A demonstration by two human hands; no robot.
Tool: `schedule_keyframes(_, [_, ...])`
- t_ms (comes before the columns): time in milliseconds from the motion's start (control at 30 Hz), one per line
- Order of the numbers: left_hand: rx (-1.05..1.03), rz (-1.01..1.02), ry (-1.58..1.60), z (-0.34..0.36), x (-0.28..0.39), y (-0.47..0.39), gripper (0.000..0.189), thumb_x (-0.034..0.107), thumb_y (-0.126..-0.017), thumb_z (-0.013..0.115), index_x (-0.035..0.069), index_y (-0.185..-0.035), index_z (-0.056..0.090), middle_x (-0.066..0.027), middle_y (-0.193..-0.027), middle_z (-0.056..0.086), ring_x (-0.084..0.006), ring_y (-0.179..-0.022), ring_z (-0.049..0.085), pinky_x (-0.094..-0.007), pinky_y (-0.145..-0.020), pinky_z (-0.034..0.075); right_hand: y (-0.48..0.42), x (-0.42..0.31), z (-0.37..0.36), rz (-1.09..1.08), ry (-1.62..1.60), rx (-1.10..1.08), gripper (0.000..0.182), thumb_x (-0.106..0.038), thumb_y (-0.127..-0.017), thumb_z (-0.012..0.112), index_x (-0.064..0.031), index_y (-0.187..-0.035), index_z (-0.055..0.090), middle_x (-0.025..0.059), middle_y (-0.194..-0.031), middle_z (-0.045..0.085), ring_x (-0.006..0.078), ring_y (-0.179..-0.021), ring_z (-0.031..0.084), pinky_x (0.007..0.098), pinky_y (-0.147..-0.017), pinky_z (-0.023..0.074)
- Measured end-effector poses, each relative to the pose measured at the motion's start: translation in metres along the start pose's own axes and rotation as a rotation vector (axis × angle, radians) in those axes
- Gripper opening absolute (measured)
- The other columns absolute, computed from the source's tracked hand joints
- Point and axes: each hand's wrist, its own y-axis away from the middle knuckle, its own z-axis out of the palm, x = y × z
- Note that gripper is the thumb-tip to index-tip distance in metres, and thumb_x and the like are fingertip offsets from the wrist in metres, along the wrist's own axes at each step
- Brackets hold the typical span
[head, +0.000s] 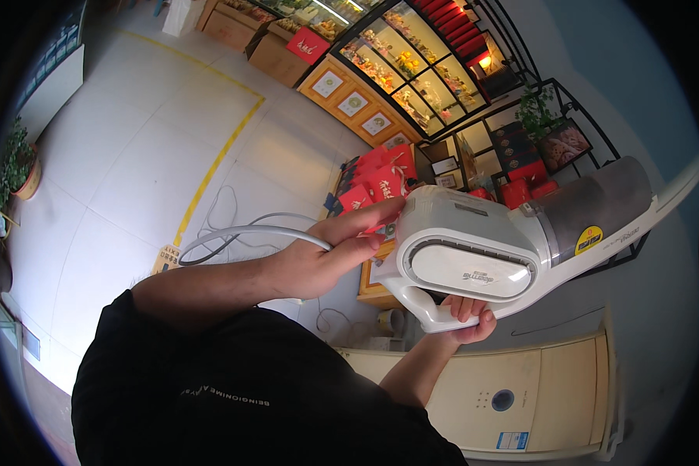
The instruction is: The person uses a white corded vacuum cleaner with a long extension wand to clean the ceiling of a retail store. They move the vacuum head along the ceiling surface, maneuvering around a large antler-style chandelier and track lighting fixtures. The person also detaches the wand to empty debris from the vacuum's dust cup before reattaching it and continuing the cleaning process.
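Note:
A white Deerma handheld stick vacuum cleaner [437,218] is held up before me, tilted, its dark translucent dust cup [617,186] towards the right. My right hand [469,319] is wrapped around its loop handle [416,306] from below. At the rear end of the body is my left hand [326,250], with the grey power cord [250,230] running into its grip between thumb and fingers. The fingertips reach close to the vacuum's casing; whether they touch it is hard to tell. From the hand the cord loops left over my forearm and trails down to the floor.
Red gift bags [384,180] stand on a display behind the vacuum. A lit glass cabinet [410,70] and cardboard boxes [279,52] line the far side. A cream floor-standing air conditioner [483,373] is at lower right. Yellow tape [221,154] marks the tiled floor; a potted plant [26,175] stands left.

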Motion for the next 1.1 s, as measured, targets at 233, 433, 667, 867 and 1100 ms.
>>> schedule_keyframes(233, [0.036,0.159,-0.61,-0.004,-0.014,0.014,0.044,0.011,-0.096,0.046,-0.004,-0.137,0.041,-0.0206,-0.135,0.049,-0.0304,-0.127,0.046,-0.0381,-0.105,0.035,-0.014,0.003,0.018,-0.068,0.035,0.04,0.014,-0.015,-0.089,0.051,-0.0053,-0.083,0.042,0.0001,-0.072,0.042,0.0109,-0.055,0.043,0.026,-0.055,0.0373])
schedule_keyframes(433, [0.166,0.481,-1.126,-0.001,-0.011,0.007,0.05,0.017,-0.09,0.053,-0.002,-0.135,0.042,-0.0199,-0.138,0.042,-0.035,-0.12,0.043,-0.0468,-0.104,0.031,-0.039,0.001,0.054,-0.074,0.142,0.138,0.035,-0.014,-0.09,0.049,-0.0004,-0.122,0.046,0.0031,-0.075,0.044,0.0131,-0.056,0.046,0.0291,-0.051,0.0383])
schedule_keyframes(667, [0.056,0.712,-1.32,0.032,0.012,-0.008,0.06,0.025,-0.063,0.081,0.009,-0.119,0.063,-0.0065,-0.126,0.055,-0.0279,-0.113,0.046,-0.0362,-0.092,0.038,-0.082,0.007,0.108,-0.094,0.179,0.411,0.025,-0.008,-0.08,0.055,-0.0056,-0.105,0.05,0.0056,-0.072,0.048,0.0172,-0.054,0.049,0.0323,-0.051,0.0431])
schedule_keyframes(867, [-0.04,0.786,-1.408,0.028,0.037,-0.031,0.06,0.024,-0.066,0.077,0.008,-0.122,0.062,-0.0022,-0.12,0.062,-0.0216,-0.107,0.054,-0.0341,-0.083,0.039,-0.09,0.01,0.122,-0.092,0.222,0.425,0.025,-0.007,-0.079,0.056,-0.0042,-0.102,0.047,0.0072,-0.07,0.049,0.0186,-0.053,0.05,0.0336,-0.051,0.0447])
schedule_keyframes(1100, [-0.149,0.758,-1.442,0.029,0.044,-0.035,0.06,0.027,-0.068,0.075,0.007,-0.123,0.06,-0.004,-0.119,0.061,-0.0199,-0.102,0.057,-0.0335,-0.079,0.04,-0.089,0.012,0.123,-0.1,0.297,0.381,0.029,-0.009,-0.079,0.057,-0.0059,-0.107,0.05,0.0052,-0.072,0.048,0.0155,-0.053,0.048,0.0308,-0.05,0.0426])
